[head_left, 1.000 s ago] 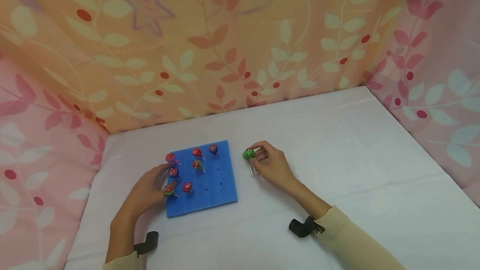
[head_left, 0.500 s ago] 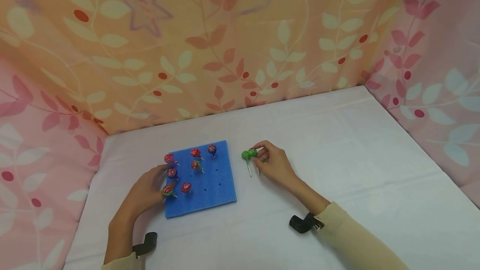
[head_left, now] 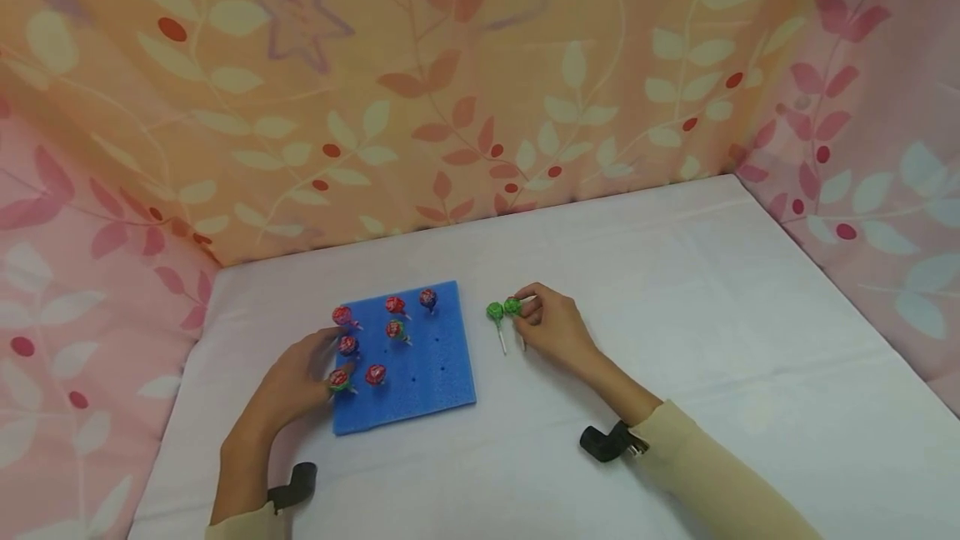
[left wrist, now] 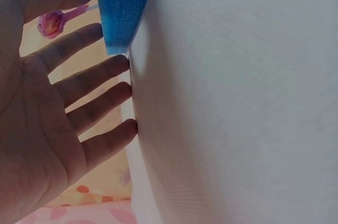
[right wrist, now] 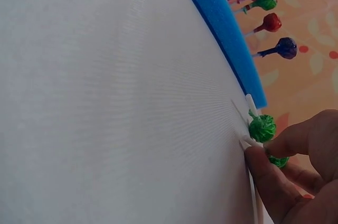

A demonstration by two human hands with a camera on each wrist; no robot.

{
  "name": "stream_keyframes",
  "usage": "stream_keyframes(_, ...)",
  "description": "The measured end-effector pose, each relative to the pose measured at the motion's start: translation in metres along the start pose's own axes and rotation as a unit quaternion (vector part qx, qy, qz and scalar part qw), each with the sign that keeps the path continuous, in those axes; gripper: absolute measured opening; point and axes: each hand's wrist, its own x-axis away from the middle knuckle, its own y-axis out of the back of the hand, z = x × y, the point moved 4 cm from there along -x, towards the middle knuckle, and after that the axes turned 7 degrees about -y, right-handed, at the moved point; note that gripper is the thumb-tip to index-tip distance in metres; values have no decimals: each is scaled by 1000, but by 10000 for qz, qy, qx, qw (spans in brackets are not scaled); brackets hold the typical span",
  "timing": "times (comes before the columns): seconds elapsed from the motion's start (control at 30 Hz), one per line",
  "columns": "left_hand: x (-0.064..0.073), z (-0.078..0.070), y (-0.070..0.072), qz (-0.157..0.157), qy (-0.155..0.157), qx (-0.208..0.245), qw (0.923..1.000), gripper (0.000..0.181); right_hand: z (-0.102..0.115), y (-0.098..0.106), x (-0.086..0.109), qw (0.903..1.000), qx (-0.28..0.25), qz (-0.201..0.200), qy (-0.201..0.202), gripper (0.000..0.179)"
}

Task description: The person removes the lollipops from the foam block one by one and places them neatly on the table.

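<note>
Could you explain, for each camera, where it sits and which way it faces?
Head: on the head, facing forward and down at the square blue foam board and two round green-wrapped lollipops; left hand, right hand and beige fabric sleeves show.
Left wrist: on that wrist, facing along the left hand's palm to the board's edge; that hand shows.
Right wrist: on that wrist, facing the right hand and both green lollipops; part of the left hand shows beyond the board.
Head and right wrist share those green lollipops.

Orange leaf-print fabric (head_left: 525, 32) behind white tbl (head_left: 660, 273), pink fabric (head_left: 885, 140) L & R
</note>
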Motion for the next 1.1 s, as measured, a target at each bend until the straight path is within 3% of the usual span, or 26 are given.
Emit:
stream_keyframes(0.23,0,0,0,28,11,-19,10000,82,3,1,-2,9998,43,176,-104,29)
stream_keyframes(0.73,1,-4,0,-8,14,-14,10000,84,3,3,0,9995,314,-20,-99,31)
stream_keyframes(1.1,0,-4,0,-35,-55,2,10000,82,14,7,10,9991,276,117,313,33)
